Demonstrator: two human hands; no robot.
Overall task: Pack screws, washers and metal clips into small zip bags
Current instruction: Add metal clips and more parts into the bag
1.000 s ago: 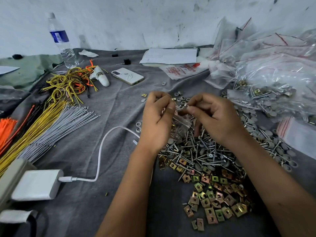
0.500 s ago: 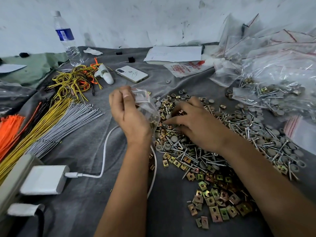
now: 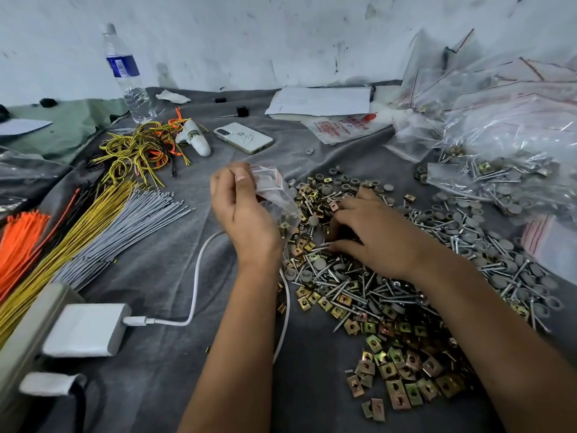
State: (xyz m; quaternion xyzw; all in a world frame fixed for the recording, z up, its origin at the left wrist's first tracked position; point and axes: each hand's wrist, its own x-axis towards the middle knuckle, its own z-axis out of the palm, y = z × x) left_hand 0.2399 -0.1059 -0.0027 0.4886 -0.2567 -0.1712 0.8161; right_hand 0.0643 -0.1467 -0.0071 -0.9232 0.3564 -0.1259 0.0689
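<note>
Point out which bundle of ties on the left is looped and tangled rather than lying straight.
The yellow-and-orange tangle beside the water bottle: its strands curl in loops, while the grey bundle, yellow bundle and orange bundle lie straight.

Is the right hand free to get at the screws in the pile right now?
Probably yes. The right hand already rests on the pile of screws, fingers down among them, nothing covering it. The left hand holds the zip bag off to the side.

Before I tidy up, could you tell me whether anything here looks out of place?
A white charging cable snakes under the left hand into the loose screws, where it could snag. A lone washer sits apart near the phone.
</note>
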